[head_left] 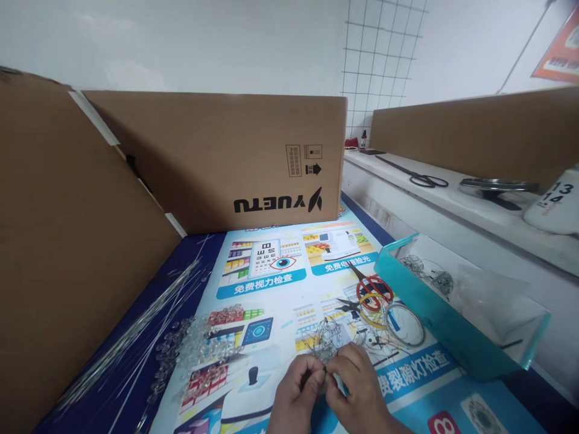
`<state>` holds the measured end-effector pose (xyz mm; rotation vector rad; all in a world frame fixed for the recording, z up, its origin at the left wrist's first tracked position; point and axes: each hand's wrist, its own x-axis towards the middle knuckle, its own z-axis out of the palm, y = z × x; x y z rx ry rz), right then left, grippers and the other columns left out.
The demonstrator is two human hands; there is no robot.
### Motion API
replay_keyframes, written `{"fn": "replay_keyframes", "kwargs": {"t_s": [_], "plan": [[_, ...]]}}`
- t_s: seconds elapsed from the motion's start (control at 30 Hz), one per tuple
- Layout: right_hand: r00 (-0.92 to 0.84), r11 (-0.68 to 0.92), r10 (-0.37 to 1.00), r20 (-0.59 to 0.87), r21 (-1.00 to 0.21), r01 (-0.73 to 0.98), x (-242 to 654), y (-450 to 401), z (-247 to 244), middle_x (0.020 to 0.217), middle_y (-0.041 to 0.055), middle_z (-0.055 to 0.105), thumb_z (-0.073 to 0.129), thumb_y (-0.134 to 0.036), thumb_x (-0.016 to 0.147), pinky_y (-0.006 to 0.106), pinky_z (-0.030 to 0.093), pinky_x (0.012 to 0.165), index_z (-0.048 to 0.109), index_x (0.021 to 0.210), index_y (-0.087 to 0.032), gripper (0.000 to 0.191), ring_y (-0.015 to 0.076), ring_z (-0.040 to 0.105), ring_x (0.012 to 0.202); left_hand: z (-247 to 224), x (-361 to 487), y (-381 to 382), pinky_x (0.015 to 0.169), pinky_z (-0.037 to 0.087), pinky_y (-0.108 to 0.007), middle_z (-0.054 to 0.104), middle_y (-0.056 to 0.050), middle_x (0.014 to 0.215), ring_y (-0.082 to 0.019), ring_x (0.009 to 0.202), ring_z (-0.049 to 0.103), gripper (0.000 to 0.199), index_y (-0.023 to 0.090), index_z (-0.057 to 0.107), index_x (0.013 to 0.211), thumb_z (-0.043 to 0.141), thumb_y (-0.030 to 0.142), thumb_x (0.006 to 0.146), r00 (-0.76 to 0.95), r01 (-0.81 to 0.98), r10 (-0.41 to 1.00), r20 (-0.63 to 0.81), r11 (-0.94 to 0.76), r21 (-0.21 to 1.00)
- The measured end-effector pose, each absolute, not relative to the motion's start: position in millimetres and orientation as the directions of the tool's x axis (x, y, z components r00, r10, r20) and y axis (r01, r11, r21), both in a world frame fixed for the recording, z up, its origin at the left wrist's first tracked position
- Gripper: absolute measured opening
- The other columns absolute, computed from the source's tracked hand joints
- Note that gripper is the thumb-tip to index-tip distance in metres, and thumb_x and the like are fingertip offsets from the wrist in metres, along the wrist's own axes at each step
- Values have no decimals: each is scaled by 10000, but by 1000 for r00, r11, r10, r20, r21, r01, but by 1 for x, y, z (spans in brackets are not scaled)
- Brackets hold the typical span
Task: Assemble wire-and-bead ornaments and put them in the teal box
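At the bottom centre, my left hand (298, 395) is closed, its thumb and index finger pinching the lower end of a tangled thin wire bundle (329, 337). Right beside it, my right hand (353, 386) is closed too, its fingertips on the same end of the wire. The wire loops spread out above both hands. Clear beads (210, 337) lie in a pile to the left. Red-handled scissors (371, 289) and yellow-handled pliers (368, 310) lie beyond my right hand, next to a wire coil (404, 324). What exactly sits between my fingertips is too small to tell.
A teal box (456, 325) with wire pieces and a plastic bag stands at right. Long straight wires (136, 337) lie on the blue surface at left. Cardboard panels (217, 157) wall the back and left. Black scissors (423, 178) rest on a white ledge (479, 211).
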<state>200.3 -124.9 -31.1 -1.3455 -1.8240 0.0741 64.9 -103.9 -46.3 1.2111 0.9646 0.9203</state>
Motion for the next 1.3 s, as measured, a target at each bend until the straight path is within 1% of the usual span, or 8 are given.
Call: {"fn": "replay_keyframes", "kwargs": {"t_s": [0.17,0.33,0.43,0.5,0.63,0.7,0.83,1.3], "plan": [[-53,425,806,590,-514,745,200,-125,-30,705,21,481,473,-53,734,311,371,626,465,702,-196,147,179,460,690,-45,67,-106,527,310,-202,417,53,583,-102,558,368,256,162,528,684,587,387,792,259,-105,959,-112,143,984],[-59,426,809,584,-515,744,199,-125,-31,706,22,485,474,-45,726,305,371,618,462,699,-196,154,178,462,688,-49,68,-108,545,334,-217,465,38,590,-114,573,400,252,160,552,674,598,388,773,186,-52,974,-131,143,988],[-66,415,821,566,-515,750,199,-125,-31,698,23,479,470,-43,720,308,372,619,450,681,-194,157,178,459,682,-50,67,-108,552,349,-227,469,36,589,-121,571,410,248,165,546,665,590,382,776,185,-26,974,-129,136,990],[-75,417,825,560,-514,749,199,-125,-31,701,26,481,467,-45,724,310,376,622,458,690,-192,152,180,460,684,-48,66,-108,561,352,-231,466,33,599,-127,580,417,246,170,536,656,575,374,789,192,14,977,-96,95,995],[-90,420,829,551,-508,752,200,-126,-30,699,26,481,468,-58,751,305,376,613,471,704,-192,142,179,460,680,-42,64,-107,604,355,-241,466,18,670,-146,640,442,239,184,520,663,520,355,831,196,131,980,41,-67,989],[-89,420,829,553,-509,751,200,-127,-30,700,25,481,470,-66,765,303,378,613,477,707,-194,142,179,462,683,-38,63,-106,610,355,-244,456,17,683,-150,646,441,240,189,508,669,490,347,850,208,163,975,75,-110,980],[-92,421,833,546,-516,746,201,-127,-30,712,25,487,468,-75,792,302,385,621,497,726,-199,143,178,472,695,-34,61,-104,607,365,-244,454,14,695,-153,649,446,227,191,495,676,479,323,860,249,213,966,68,-123,969],[-143,445,848,510,-538,716,204,-128,-23,725,40,522,467,-76,811,300,419,633,561,766,-189,153,181,499,705,-35,60,-103,611,382,-246,471,10,686,-158,651,450,220,186,511,679,501,337,838,263,212,964,22,-80,974]]}}
